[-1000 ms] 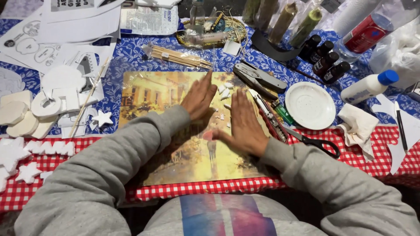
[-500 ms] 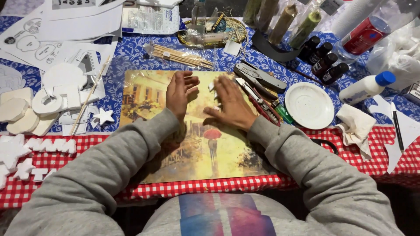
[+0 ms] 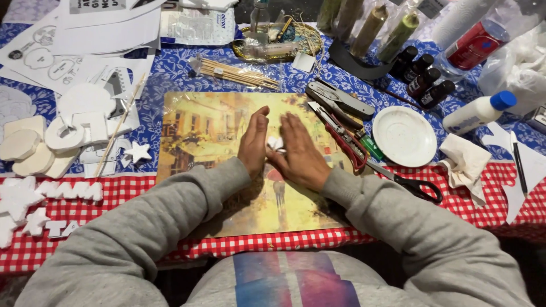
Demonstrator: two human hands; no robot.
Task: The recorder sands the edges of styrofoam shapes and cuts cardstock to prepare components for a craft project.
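A yellow painted street-scene board (image 3: pixel 210 131) lies on the table in front of me. Both hands rest on its middle. My left hand (image 3: pixel 254 142) stands on its edge, fingers straight and together. Flat on the board, palm down, my right hand (image 3: pixel 298 152) has its thumb side close to the left hand. A small heap of white scraps (image 3: pixel 275 142) sits squeezed between the two hands. Neither hand grips anything. Grey sleeves cover both arms to the wrist.
Right of the board lie a red-handled cutter (image 3: pixel 343 135), a folding tool (image 3: pixel 340 101), scissors (image 3: pixel 418 187), a white saucer (image 3: pixel 404 135), crumpled tissue (image 3: pixel 463 162) and a glue bottle (image 3: pixel 478 112). Wooden sticks (image 3: pixel 239 73) lie behind. White foam shapes (image 3: pixel 34 150) and a star (image 3: pixel 138 152) fill the left.
Both hands have slid across the board and come together. The left hand has turned onto its edge, and the loose white scraps are now gathered between the hands.
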